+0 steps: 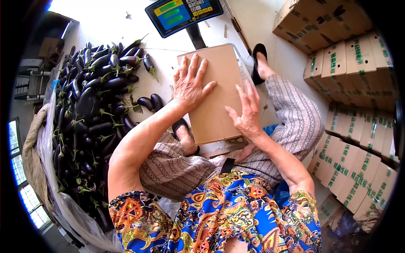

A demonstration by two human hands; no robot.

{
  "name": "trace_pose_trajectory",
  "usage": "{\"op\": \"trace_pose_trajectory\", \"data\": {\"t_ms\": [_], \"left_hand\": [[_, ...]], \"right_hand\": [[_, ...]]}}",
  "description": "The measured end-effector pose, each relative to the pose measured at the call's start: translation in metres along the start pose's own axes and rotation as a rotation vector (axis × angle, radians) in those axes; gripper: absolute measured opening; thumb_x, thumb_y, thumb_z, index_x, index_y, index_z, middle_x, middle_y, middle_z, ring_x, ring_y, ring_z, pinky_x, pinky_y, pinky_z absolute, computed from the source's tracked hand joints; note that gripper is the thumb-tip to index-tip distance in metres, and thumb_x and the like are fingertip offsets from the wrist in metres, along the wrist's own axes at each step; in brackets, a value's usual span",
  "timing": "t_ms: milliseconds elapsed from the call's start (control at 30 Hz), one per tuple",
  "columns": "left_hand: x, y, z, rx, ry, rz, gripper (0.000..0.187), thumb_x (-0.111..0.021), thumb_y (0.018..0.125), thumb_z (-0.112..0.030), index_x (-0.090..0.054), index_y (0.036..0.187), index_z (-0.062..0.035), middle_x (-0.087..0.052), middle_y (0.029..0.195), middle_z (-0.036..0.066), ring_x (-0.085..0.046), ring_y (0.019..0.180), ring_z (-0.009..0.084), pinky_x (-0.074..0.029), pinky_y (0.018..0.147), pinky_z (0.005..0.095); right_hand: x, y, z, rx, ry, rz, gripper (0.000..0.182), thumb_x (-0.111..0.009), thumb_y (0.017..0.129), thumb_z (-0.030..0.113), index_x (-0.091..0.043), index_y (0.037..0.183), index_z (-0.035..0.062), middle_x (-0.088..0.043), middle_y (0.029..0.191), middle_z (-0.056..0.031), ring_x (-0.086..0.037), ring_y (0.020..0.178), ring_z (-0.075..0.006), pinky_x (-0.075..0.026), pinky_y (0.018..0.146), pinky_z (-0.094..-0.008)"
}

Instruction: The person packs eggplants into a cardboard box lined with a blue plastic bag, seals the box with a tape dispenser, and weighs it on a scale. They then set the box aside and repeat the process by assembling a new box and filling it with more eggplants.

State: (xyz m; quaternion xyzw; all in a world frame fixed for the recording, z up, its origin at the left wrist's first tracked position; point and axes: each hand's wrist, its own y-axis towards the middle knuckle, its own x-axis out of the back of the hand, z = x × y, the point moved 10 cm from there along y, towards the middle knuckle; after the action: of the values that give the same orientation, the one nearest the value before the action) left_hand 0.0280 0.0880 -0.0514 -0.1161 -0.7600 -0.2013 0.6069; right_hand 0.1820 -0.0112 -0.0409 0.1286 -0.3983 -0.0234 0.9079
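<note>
Between my knees a closed brown cardboard box (pixel 215 114) rests on a weighing scale, whose display (pixel 184 14) stands on a post beyond the far edge. My left hand (pixel 190 82) lies flat on the box top, fingers spread. Over the right edge of the same box is my right hand (pixel 247 111), its fingers stretched out and pointing away from me. Neither hand grips anything. A large heap of dark purple eggplants (pixel 97 88) lies to the left of the box, with a few loose ones (pixel 150 102) close to my left forearm.
Stacked cartons with green print (pixel 346 63) stand along the right side, and more cartons (pixel 354 168) lie nearer to me. Clear plastic sheeting (pixel 46 147) edges the eggplant heap on the left. Dark plastic bags (pixel 348 232) sit at lower right.
</note>
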Motion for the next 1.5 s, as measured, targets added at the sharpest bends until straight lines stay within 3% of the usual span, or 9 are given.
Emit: {"op": "trace_pose_trajectory", "data": {"t_ms": [467, 600, 733, 767, 900, 1000, 1133, 1300, 1500], "left_hand": [[-0.007, 0.061, 0.029, -0.066, 0.01, -0.1, 0.069, -0.051, 0.092, -0.056, -0.043, 0.147, -0.0159, -0.03, 0.156, 0.014, -0.023, 0.144, 0.0398, -0.019, 0.115, 0.0525], [-0.005, 0.065, 0.026, -0.079, -0.014, -0.046, 0.069, -0.053, 0.091, -0.053, -0.042, 0.146, -0.013, -0.031, 0.153, 0.017, -0.023, 0.142, 0.0438, -0.02, 0.114, 0.0552], [-0.006, 0.061, 0.03, -0.074, -0.038, -0.078, 0.066, -0.054, 0.091, -0.052, -0.044, 0.144, -0.0142, -0.032, 0.152, 0.018, -0.024, 0.142, 0.0436, -0.021, 0.114, 0.0552], [-0.008, 0.061, 0.031, -0.072, -0.053, -0.093, 0.065, -0.054, 0.091, -0.052, -0.044, 0.144, -0.0147, -0.032, 0.152, 0.017, -0.024, 0.141, 0.0435, -0.021, 0.114, 0.0551], [-0.004, 0.059, 0.035, -0.071, -0.079, -0.166, 0.061, -0.057, 0.09, -0.049, -0.048, 0.141, -0.0158, -0.036, 0.151, 0.015, -0.028, 0.141, 0.0394, -0.022, 0.113, 0.053], [0.003, 0.056, 0.033, -0.076, -0.085, -0.207, 0.058, -0.059, 0.088, -0.044, -0.051, 0.138, -0.0161, -0.039, 0.149, 0.014, -0.03, 0.14, 0.0366, -0.023, 0.112, 0.0513], [0.003, 0.059, 0.029, -0.09, -0.085, -0.213, 0.056, -0.059, 0.088, -0.042, -0.051, 0.137, -0.0157, -0.04, 0.147, 0.015, -0.031, 0.139, 0.0382, -0.024, 0.112, 0.0518], [0.008, 0.057, 0.025, -0.088, -0.106, -0.19, 0.055, -0.06, 0.088, -0.039, -0.051, 0.136, -0.0134, -0.04, 0.145, 0.018, -0.031, 0.138, 0.0415, -0.026, 0.111, 0.054], [0.01, 0.043, 0.002, -0.066, -0.098, -0.111, 0.062, -0.063, 0.085, -0.035, -0.047, 0.14, -0.0116, -0.036, 0.149, 0.018, -0.03, 0.139, 0.0424, -0.028, 0.11, 0.0534]], "right_hand": [[-0.033, 0.051, -0.032, -0.095, 0.002, 0.074, 0.101, -0.082, 0.074, 0.037, -0.027, 0.152, 0.0068, -0.023, 0.155, -0.0263, -0.032, 0.141, -0.0425, -0.034, 0.113, -0.0478], [-0.03, 0.083, -0.046, -0.244, 0.042, 0.428, 0.121, -0.087, 0.063, 0.05, -0.022, 0.153, 0.0017, -0.029, 0.153, -0.0262, -0.035, 0.141, -0.0369, -0.035, 0.114, -0.0417], [-0.051, 0.118, -0.048, -0.17, -0.255, 0.568, 0.141, -0.087, 0.053, 0.062, -0.013, 0.154, -0.0007, -0.012, 0.158, -0.0296, -0.02, 0.147, -0.0404, -0.026, 0.119, -0.0418], [-0.05, 0.129, -0.049, -0.235, -0.205, 0.578, 0.152, -0.087, 0.045, 0.067, -0.007, 0.155, 0.0018, 0.0, 0.158, -0.0329, -0.012, 0.146, -0.0485, -0.022, 0.12, -0.0472], [-0.068, 0.181, -0.071, -0.194, -0.269, 0.544, 0.155, -0.085, 0.041, 0.073, -0.008, 0.156, 0.0043, 0.004, 0.159, -0.0304, -0.006, 0.148, -0.0457, -0.018, 0.121, -0.0479], [-0.075, 0.209, -0.061, -0.08, -0.521, 0.635, 0.153, -0.088, 0.041, 0.069, -0.01, 0.156, 0.0043, -0.003, 0.161, -0.0241, -0.006, 0.15, -0.0393, -0.016, 0.122, -0.0468], [-0.084, 0.222, -0.047, -0.048, -0.561, 0.79, 0.148, -0.089, 0.042, 0.065, -0.015, 0.155, 0.0038, -0.016, 0.16, -0.022, -0.013, 0.148, -0.0407, -0.021, 0.119, -0.0494], [-0.077, 0.221, -0.04, 0.009, -0.486, 0.752, 0.134, -0.088, 0.04, 0.062, -0.031, 0.147, 0.0042, -0.042, 0.143, -0.0171, -0.039, 0.13, -0.0398, -0.034, 0.109, -0.0519], [-0.067, 0.197, -0.032, 0.121, -0.509, 0.727, 0.134, -0.085, 0.041, 0.066, -0.033, 0.144, -0.0005, -0.041, 0.143, -0.0218, -0.039, 0.128, -0.0416, -0.032, 0.107, -0.0549]]}}
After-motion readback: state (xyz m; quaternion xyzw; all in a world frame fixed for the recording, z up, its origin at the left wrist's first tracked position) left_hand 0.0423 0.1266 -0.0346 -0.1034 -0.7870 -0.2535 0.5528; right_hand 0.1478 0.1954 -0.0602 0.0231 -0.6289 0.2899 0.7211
